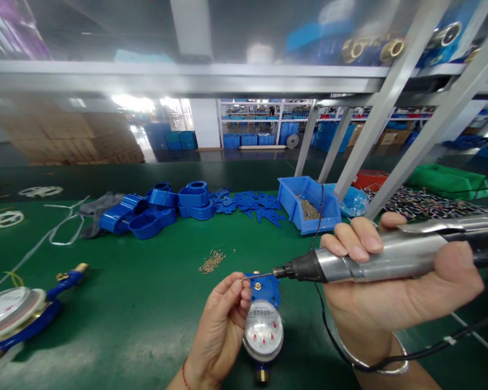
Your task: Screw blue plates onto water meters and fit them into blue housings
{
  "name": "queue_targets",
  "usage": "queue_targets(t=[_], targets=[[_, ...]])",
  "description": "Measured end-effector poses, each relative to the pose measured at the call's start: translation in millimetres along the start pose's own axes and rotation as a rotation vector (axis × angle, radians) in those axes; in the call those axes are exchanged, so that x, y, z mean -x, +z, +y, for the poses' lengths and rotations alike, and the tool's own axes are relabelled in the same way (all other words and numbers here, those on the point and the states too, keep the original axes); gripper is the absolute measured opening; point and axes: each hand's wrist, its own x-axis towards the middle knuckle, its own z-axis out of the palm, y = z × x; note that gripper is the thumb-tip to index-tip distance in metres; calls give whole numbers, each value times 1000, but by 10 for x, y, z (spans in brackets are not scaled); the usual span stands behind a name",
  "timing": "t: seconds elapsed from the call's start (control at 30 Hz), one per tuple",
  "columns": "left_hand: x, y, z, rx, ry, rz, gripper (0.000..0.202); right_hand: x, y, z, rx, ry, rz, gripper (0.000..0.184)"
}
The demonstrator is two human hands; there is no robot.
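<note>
My right hand (pixel 390 281) is wrapped round a silver and black electric screwdriver (pixel 358 262), held level with its long bit pointing left. My left hand (pixel 230 303) pinches at the tip of that bit; a tiny screw (pixel 241 280) seems to be between the fingertips, though it is mostly hidden. Just beneath both hands lies a water meter (pixel 263 330) with a round white dial and brass ends. A flat blue plastic plate (pixel 270 292) sits at the meter's far side, partly covered by the bit and my left fingers.
Loose screws (pixel 212 261) lie in a small pile on the green table (pixel 146 292). Behind are blue plastic housings (pixel 152 216), flat blue plates (pixel 256 203) and a blue bin (pixel 309 203) of screws. Another meter (pixel 16 314) rests at left. The screwdriver's black cable (pixel 323 319) hangs near my right wrist.
</note>
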Motion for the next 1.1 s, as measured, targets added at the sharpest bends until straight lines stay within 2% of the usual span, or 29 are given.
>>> queue_targets(t=[0.13,0.23,0.27,0.37,0.57,0.7,0.9,1.1], targets=[[-13,-12,-13,-5,22,-29,34,3,-8,10,2,7,-18,34],[-30,-51,-20,-5,29,-82,16,2,-18,22,-1,13,-29,34],[-37,-65,-19,-13,33,-112,16,2,-19,25,-1,16,-31,34],[-64,-101,-9,-93,77,-206,35,3,-16,28,3,23,-23,35],[-114,-146,15,-254,246,-318,29,20,-7,7,38,39,-4,36],[-126,-173,50,-353,347,-351,27,31,5,-2,60,48,-24,35],[-149,-232,135,-477,390,-413,27,37,43,21,87,48,19,35],[-217,-310,209,-608,442,-413,25,20,41,76,138,-14,-24,35]])
